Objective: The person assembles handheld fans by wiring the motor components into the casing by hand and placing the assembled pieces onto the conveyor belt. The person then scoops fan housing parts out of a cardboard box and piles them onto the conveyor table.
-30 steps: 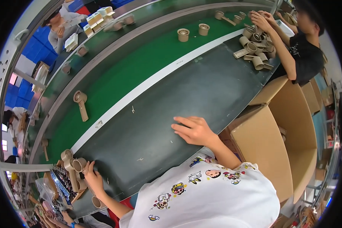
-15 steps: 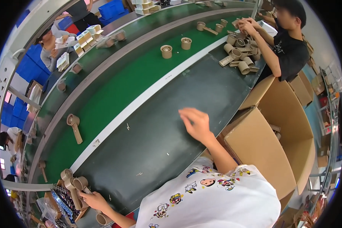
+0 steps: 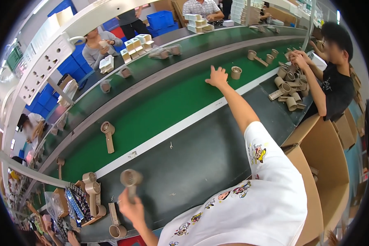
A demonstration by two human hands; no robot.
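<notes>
My left hand is closed around the handle of a beige plastic part with a round cup-like head, raised over the dark worktop and slightly blurred. My right hand reaches across the green belt with its fingers apart. Just right of it stands a short beige round cup; whatever lies under the palm is hidden. A similar handled part lies on the worktop left of my left hand. More handled parts lean by a box of blue and dark wrapped packets.
A handled part lies on the green belt. At the right, a co-worker handles parts above a heap of beige pieces. An open cardboard box stands beside the worktop. Other people work across the belt.
My left hand has lifted a handled part away from the group by the packet box. My right hand has moved from above the worktop out over the belt. The view has shifted.
</notes>
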